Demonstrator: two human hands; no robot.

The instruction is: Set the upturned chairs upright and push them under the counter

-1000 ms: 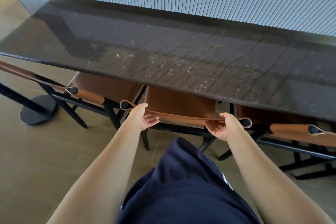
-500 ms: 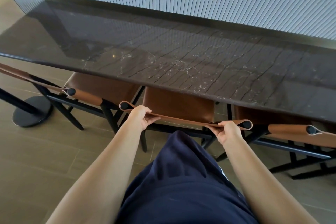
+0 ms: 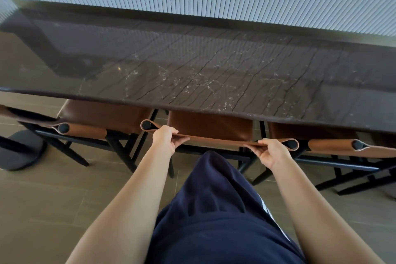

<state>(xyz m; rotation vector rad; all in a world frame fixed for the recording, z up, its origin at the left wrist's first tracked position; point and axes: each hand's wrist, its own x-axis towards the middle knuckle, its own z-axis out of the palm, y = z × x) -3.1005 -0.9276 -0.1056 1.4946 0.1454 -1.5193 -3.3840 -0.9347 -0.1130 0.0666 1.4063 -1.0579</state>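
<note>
The left hand (image 3: 165,141) and right hand (image 3: 271,152) gripped the leather chair backrest (image 3: 214,140). It looked pliant; its end posts (image 3: 146,124) seemed sturdier

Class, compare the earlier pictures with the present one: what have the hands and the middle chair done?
Both hands, the left hand and the right hand, went from loose fingers to gripping the middle chair's leather backrest, and the chair seems pushed slightly further under the counter. The left-hand chair and right-hand chair stayed put.

No text, label or number is legible anywhere.
</note>
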